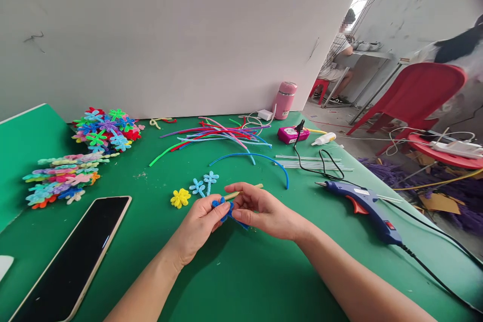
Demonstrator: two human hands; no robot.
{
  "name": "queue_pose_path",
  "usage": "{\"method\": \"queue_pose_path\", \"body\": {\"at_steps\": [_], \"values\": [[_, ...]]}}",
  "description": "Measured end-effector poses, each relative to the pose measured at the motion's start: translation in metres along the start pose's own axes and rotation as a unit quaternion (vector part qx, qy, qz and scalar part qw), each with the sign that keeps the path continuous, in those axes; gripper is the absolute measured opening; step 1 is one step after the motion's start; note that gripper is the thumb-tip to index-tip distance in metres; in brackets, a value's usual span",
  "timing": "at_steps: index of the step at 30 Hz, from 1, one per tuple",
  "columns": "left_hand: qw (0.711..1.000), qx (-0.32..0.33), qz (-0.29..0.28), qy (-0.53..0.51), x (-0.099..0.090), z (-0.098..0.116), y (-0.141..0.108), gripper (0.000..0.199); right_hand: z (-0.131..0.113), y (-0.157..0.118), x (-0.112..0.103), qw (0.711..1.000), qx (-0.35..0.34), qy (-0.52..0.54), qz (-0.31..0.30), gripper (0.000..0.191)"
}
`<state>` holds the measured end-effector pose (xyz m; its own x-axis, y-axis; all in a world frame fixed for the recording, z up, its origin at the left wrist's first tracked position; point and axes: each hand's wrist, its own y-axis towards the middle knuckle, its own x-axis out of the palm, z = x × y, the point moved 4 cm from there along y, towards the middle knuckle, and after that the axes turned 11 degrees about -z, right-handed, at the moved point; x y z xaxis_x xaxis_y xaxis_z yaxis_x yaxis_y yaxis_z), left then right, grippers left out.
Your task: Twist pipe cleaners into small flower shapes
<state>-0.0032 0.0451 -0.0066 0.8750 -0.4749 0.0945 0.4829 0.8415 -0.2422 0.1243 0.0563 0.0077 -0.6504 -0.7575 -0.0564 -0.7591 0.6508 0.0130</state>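
Note:
Low over the green table, my left hand (206, 219) pinches a dark blue pipe cleaner (225, 210) bent into flower-like loops. My right hand (266, 211) is closed at the other side of it, thumb and fingers on the blue loops; a short blue end sticks out below. A thin wooden stick (232, 195) passes behind the right fingers; I cannot tell whether they grip it. Just beyond my left hand lie a yellow pipe-cleaner flower (180, 198) and two light blue ones, a left flower (196, 187) and a right flower (211, 177).
Loose pipe cleaners (226, 136) lie ahead, finished flowers (107, 131) are heaped at left. A phone (71, 261) lies near left. At right are a glue gun (362, 206) with its cord, clear glue sticks (313, 163), a magenta box (289, 134) and a pink bottle (286, 100).

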Motion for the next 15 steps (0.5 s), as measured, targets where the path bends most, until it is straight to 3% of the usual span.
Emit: {"method": "queue_pose_path", "body": {"at_steps": [10, 15], "values": [[0.996, 0.019, -0.027, -0.081, -0.001, 0.0, 0.001, 0.023, -0.008, -0.003, 0.004, 0.995, -0.034, -0.088, 0.028, 0.03], [0.986, 0.024, 0.001, -0.167, -0.001, -0.002, 0.001, 0.02, -0.012, -0.004, 0.005, 0.958, -0.097, -0.255, 0.093, 0.036]]}}
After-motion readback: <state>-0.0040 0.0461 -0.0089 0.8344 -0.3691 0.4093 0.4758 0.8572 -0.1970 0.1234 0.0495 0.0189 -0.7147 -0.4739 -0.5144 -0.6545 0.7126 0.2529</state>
